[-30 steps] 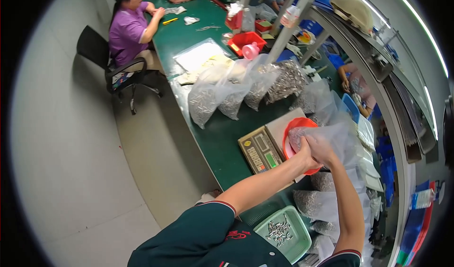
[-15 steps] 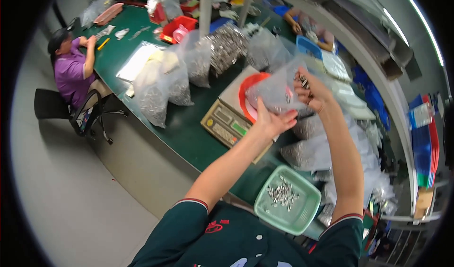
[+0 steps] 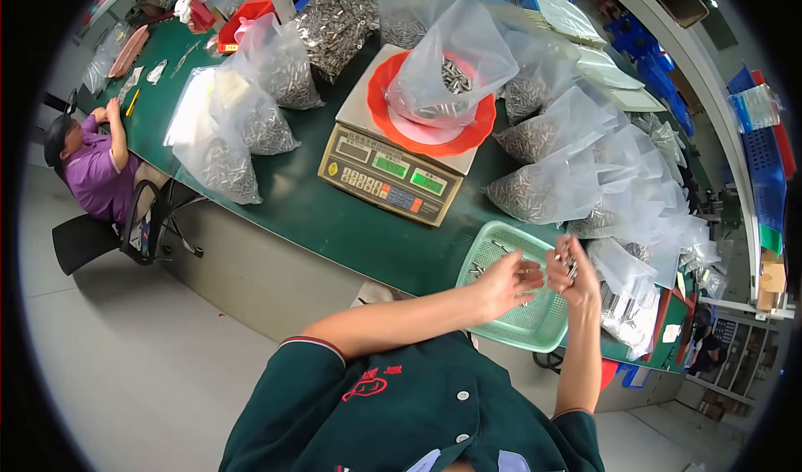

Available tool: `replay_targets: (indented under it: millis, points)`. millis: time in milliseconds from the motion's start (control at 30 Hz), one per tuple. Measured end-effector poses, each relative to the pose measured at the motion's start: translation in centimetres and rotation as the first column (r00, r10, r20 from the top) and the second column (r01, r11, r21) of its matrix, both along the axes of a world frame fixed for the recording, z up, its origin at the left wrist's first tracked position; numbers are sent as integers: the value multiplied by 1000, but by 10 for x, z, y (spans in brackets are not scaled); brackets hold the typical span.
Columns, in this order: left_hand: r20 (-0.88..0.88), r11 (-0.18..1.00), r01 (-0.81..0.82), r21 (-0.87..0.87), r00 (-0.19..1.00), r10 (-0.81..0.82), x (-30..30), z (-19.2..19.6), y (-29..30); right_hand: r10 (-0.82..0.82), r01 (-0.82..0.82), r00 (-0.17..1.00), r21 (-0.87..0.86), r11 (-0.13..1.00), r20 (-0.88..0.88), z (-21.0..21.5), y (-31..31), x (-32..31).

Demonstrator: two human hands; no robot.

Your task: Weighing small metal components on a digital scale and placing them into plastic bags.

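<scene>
**Both hands over the green basket at the desk's near edge**

I see my left hand [image 3: 504,284] spread open, fingers loose, holding nothing, hovering over the green mesh basket [image 3: 535,326] that sits at the near edge of the desk [image 3: 309,213]. My right hand [image 3: 571,270] is curled around a few small metal parts [image 3: 570,260], just above the basket's right side. Farther in, a clear bag of parts [image 3: 451,67] rests in the orange dish [image 3: 393,121] on the weighing scale [image 3: 384,171]. At the desk's far left edge a person in purple [image 3: 92,167] sits.
</scene>
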State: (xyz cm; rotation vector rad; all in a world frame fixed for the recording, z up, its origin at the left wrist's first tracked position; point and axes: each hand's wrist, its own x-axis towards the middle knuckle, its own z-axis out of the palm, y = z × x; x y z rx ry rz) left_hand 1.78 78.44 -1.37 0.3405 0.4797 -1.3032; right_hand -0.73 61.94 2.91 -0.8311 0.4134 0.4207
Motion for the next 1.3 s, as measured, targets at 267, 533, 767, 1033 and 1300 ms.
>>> replay_targets:
  millis: [267,533,767,1033,1300]
  points:
    - [9,954,231,193,971,-237,-60,-17,6,-165,212,955,175,962,-247,-64,8,-75]
    - [23,954,234,190,970,-242,-53,-17,10,-182,213,961,134,968,-208,-63,11,-72]
    - [-2,961,212,177,977,-215,-60,-25,13,-155,178,968,104,979,-196,-66,10,-70]
    - [-10,964,209,167,978,-211,-60,-25,15,-42,-68,972,-450,890,-230,-71,1,-49]
    - [-31,997,13,79,999,-10,-29,-21,28,409,46,911,-998,37,57,10,28,17]
